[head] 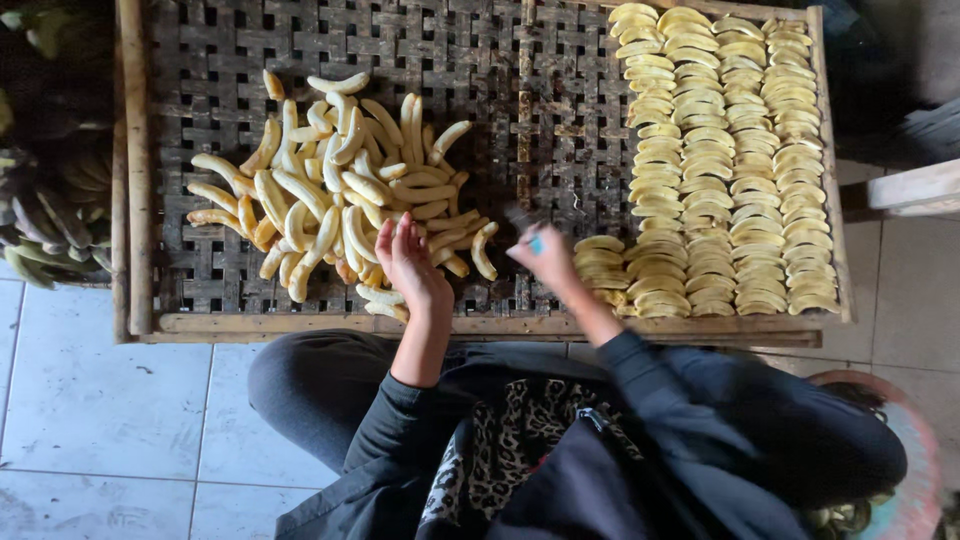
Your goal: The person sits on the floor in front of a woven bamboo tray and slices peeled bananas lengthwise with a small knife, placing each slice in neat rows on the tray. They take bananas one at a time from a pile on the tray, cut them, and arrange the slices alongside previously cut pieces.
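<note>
Just beyond her open, empty left grip (408, 262) lies the heap of peeled bananas (335, 190), probably soft, slippery, best pinched mid-length, while the blurred right grip (545, 255) clutches something blue.

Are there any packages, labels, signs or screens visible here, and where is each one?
None: no package, label, sign or screen is in view.
Only a woven bamboo tray with peeled bananas and rows of banana slices, under two bare hands.
</note>
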